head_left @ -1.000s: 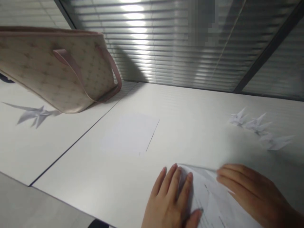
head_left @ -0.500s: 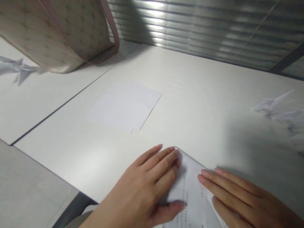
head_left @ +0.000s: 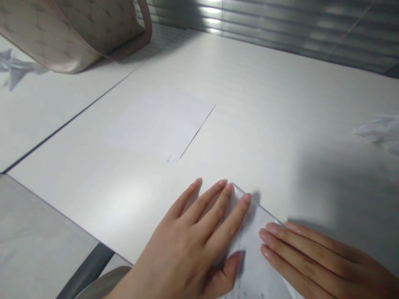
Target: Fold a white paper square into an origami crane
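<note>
A patterned bag (head_left: pixel 102 25) is standing near the counter's (head_left: pixel 280 104) far edge, left of a seam (head_left: pixel 71 119). Blinds (head_left: pixel 280 25) are hanging behind that edge. Right of the seam, a loose sheet (head_left: pixel 162 122) is lying flat. Folded paper (head_left: pixel 17 68) is resting beside the bag; a blurred piece (head_left: pixel 383 129) is sitting well right of the sheet.

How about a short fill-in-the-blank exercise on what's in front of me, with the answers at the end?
1. Of the left hand and right hand on the printed paper, the ____ hand is nearer the bag.
2. The loose sheet and the table under it are both ____ in colour.
3. Beyond the table's far edge hang slatted ____.

Missing words: left; white; blinds.
</note>
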`<state>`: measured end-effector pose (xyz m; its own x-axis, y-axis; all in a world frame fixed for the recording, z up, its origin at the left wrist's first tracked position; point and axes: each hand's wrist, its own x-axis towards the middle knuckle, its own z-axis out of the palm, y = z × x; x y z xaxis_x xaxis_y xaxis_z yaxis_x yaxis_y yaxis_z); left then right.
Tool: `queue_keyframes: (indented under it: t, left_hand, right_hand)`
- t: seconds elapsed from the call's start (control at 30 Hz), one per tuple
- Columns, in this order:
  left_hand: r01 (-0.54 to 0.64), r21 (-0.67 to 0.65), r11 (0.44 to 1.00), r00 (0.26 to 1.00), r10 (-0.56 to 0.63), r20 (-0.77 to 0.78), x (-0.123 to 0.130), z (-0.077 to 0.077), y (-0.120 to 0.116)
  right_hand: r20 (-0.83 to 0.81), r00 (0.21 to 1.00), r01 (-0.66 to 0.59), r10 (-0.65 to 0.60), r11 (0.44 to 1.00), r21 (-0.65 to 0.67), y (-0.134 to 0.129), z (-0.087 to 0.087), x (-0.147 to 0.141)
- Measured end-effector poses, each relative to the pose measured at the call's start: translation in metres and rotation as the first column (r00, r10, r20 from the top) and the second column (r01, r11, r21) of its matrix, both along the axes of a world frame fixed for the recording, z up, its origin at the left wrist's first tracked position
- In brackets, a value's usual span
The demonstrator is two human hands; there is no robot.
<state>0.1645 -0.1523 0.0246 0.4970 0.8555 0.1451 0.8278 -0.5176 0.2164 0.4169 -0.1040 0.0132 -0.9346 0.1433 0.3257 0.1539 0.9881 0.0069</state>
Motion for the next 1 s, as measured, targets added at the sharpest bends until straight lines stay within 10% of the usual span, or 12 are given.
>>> queue_keyframes:
  t: [1.0]
  left_hand:
    - [-0.008,-0.038,0.999,1.000,0.007,-0.019,-0.0021,-0.0038,-0.0048]
  right_hand:
    - [-0.009,1.000,-0.013,0.013,1.000,-0.001,0.0011,-0.0052,0.0017]
